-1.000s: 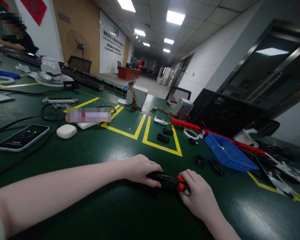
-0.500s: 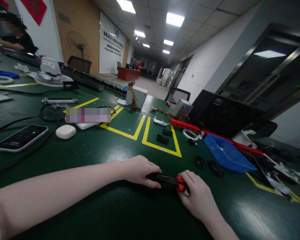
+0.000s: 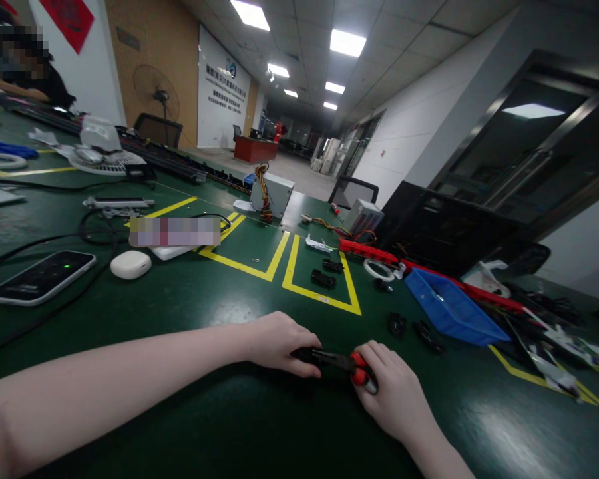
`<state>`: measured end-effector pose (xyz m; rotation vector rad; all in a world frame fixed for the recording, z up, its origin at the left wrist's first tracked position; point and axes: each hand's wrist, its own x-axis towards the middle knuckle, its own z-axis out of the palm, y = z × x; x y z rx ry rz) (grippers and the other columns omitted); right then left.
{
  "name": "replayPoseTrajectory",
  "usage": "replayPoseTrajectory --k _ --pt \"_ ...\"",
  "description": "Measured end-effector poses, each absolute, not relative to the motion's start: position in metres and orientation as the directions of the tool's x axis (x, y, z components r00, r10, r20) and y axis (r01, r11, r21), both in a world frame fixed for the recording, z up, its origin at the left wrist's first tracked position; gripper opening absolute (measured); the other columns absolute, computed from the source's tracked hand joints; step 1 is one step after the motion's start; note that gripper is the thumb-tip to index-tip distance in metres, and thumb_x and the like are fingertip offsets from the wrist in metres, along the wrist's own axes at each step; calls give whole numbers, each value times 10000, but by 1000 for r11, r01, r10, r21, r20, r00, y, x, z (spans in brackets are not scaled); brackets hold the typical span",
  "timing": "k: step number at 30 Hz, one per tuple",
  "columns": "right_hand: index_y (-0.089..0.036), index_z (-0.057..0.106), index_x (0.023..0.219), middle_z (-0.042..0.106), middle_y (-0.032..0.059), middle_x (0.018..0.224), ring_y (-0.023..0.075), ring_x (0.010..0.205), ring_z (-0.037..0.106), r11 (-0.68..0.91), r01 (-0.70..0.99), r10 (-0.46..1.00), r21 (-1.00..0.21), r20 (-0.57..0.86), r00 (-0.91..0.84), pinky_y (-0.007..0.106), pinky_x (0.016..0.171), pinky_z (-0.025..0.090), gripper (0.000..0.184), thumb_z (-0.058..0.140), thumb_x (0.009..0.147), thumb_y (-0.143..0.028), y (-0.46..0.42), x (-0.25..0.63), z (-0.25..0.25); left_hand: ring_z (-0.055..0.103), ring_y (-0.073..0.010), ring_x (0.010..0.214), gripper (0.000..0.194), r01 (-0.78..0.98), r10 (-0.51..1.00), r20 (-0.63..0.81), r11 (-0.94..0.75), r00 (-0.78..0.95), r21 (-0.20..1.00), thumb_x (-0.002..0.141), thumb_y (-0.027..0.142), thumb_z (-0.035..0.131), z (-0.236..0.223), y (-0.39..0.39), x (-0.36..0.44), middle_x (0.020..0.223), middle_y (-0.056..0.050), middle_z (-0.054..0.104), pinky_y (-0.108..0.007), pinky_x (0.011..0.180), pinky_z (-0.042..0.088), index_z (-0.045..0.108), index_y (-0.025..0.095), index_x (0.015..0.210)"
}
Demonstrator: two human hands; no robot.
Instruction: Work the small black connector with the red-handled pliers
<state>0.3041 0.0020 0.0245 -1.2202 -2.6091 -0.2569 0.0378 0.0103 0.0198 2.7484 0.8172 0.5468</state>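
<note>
Low over the green table, my left hand (image 3: 279, 346) pinches a small black plastic part (image 3: 307, 354) between thumb and fingers. My right hand (image 3: 392, 382) is wrapped round the red handles of long-nose pliers (image 3: 337, 360). The jaws point left and reach the black part; whether they bite on it I cannot tell. Beyond my hands, two similar black parts (image 3: 324, 278) lie inside a yellow taped outline (image 3: 322, 299). More black pieces (image 3: 397, 324) lie to the right of it, above my right hand.
On the right stand a blue tray (image 3: 452, 309) and a red strip (image 3: 369, 251). A power supply box (image 3: 274, 194) with wires is at the back. To the left lie a phone-like device (image 3: 42, 276), a white case (image 3: 130, 264) and black cables. A person (image 3: 34, 73) sits far left.
Both hands keep almost the same pose, with the pliers still at the black part. The view has shifted very slightly.
</note>
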Motion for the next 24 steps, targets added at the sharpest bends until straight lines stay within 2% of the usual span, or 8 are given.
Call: replayPoseTrajectory --k 6,10,17,20,24 --pt "-210 557 937 609 60 914 205 783 556 632 774 731 47 295 -615 324 677 435 222 524 722 -167 3 306 24 664 -177 728 446 487 549 308 -834 777 258 855 526 602 19 11 39 1000 -38 701 -265 621 448 565 179 1133" --pt "-211 562 945 615 65 936 208 800 560 632 773 732 44 293 -615 325 683 436 222 532 727 -177 3 305 24 668 -178 713 415 507 560 302 -828 772 240 881 543 554 19 10 40 944 -42 711 -258 598 433 595 180 1078" --pt "-200 576 943 617 59 920 207 802 555 634 772 722 41 325 -610 328 692 429 256 541 694 -154 4 303 24 672 -170 720 387 470 549 305 -831 778 297 896 529 537 19 10 38 887 -29 716 -240 566 413 603 185 1059" --pt "-203 579 967 620 64 988 215 865 565 628 776 720 52 338 -606 347 757 437 264 551 707 -163 5 305 23 667 -170 704 380 473 554 311 -828 772 300 900 522 530 21 10 38 882 -23 717 -246 578 417 601 189 1066" --pt "-219 587 979 622 63 1078 245 1010 563 639 763 685 100 377 -623 416 938 393 275 571 706 -185 8 308 22 662 -173 697 375 485 566 319 -821 760 303 899 511 531 22 9 38 896 -25 717 -253 592 424 598 188 1077"
